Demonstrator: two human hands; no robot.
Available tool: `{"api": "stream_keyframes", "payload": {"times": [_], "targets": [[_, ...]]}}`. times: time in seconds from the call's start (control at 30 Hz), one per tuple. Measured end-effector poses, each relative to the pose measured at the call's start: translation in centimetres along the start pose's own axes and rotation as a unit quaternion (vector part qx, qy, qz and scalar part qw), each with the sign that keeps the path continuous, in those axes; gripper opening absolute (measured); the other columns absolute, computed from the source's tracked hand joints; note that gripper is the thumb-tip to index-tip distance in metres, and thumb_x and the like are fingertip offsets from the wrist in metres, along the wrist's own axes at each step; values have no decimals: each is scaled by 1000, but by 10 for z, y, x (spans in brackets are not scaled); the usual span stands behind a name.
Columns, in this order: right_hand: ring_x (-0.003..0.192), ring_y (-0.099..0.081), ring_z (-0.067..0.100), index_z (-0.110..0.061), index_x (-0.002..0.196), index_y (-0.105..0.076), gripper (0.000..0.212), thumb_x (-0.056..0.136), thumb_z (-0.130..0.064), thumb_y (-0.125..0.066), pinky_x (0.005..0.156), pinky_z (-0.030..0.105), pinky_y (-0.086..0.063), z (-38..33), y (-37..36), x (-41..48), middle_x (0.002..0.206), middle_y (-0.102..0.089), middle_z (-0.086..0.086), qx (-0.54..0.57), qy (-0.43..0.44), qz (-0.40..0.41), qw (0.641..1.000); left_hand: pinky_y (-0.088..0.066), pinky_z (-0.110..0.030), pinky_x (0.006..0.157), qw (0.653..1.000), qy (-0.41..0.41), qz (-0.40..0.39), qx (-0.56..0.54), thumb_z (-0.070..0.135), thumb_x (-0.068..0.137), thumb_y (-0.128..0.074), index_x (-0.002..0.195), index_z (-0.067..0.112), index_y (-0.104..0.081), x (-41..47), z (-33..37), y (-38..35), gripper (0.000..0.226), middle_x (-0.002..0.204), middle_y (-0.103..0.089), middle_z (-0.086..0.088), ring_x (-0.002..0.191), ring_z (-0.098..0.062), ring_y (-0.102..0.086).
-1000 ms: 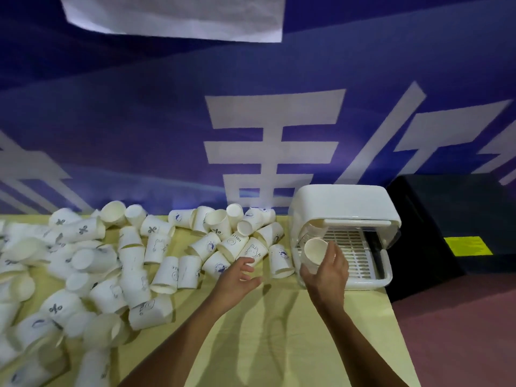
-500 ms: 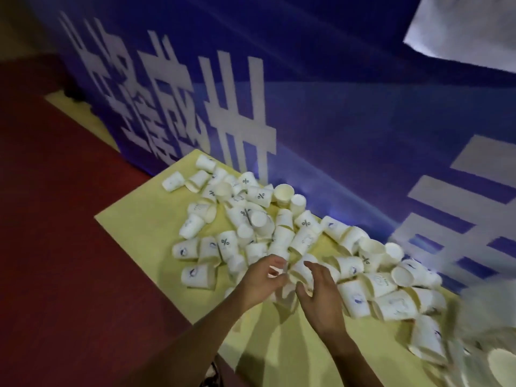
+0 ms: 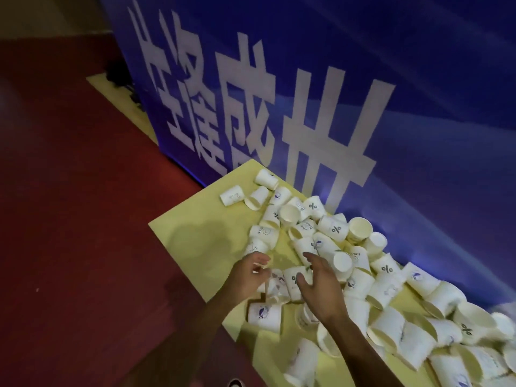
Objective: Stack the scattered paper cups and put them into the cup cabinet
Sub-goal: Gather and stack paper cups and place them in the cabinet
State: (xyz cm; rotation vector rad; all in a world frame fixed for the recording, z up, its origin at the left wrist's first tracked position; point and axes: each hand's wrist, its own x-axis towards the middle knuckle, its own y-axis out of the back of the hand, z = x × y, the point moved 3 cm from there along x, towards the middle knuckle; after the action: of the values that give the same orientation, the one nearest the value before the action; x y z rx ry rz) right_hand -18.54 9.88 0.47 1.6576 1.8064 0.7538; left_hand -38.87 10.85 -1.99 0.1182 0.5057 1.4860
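Note:
Many white paper cups (image 3: 332, 229) lie scattered, mostly on their sides, across the yellow table (image 3: 201, 238). My left hand (image 3: 247, 276) hovers low over the near edge of the pile with its fingers curled beside a tipped cup (image 3: 275, 286); blur hides whether it holds anything. My right hand (image 3: 318, 289) is spread with relaxed fingers, its thumb against a cup marked "%" (image 3: 293, 279). Another cup (image 3: 264, 314) lies just below both hands. The cup cabinet is out of view.
A blue banner (image 3: 307, 107) with large white characters stands right behind the table. Red floor (image 3: 69, 219) lies to the left, past the table's left and near edges. The cup pile runs on to the lower right corner.
One second ago my right hand held a cup at the white cabinet. The view has swung left since, the cabinet has left the frame, and both hands have dropped onto the cup pile.

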Motion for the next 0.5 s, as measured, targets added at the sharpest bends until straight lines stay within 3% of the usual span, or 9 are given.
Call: {"api": "stream_keyframes", "payload": {"times": [0.2,0.3,0.4,0.5], "targets": [[127,-52,27,-18,147,-44,58,93,-26,-62,96,38,-48,-47,-31,75,141,-52,7,-64,28,-63,996,-45,-7,76,998,21,58,-9,5,87,-72,107,12,-66,29,-16,60,22,102,-64,4,84,-7,-60],[127,-51,28,-21,148,-42,58,93,-26,-61,98,38,-47,-62,-50,125,142,-50,7,-118,44,-90,988,-49,-20,82,998,35,58,4,9,87,-72,106,15,-66,68,-27,89,21,105,-63,1,87,-12,-61],[130,-46,30,-24,150,-40,64,90,-26,-62,106,39,-42,-70,-74,181,147,-46,7,-181,39,-107,977,-46,-20,80,997,45,57,28,11,87,-73,110,16,-65,125,-39,115,25,110,-60,-1,92,-15,-58],[142,-33,30,-29,155,-31,76,86,-18,-62,112,40,-33,-72,-99,232,158,-33,7,-280,24,-129,951,-49,-31,93,995,61,39,69,15,87,-74,122,15,-62,188,-50,137,37,120,-57,-3,105,-20,-58]]}}
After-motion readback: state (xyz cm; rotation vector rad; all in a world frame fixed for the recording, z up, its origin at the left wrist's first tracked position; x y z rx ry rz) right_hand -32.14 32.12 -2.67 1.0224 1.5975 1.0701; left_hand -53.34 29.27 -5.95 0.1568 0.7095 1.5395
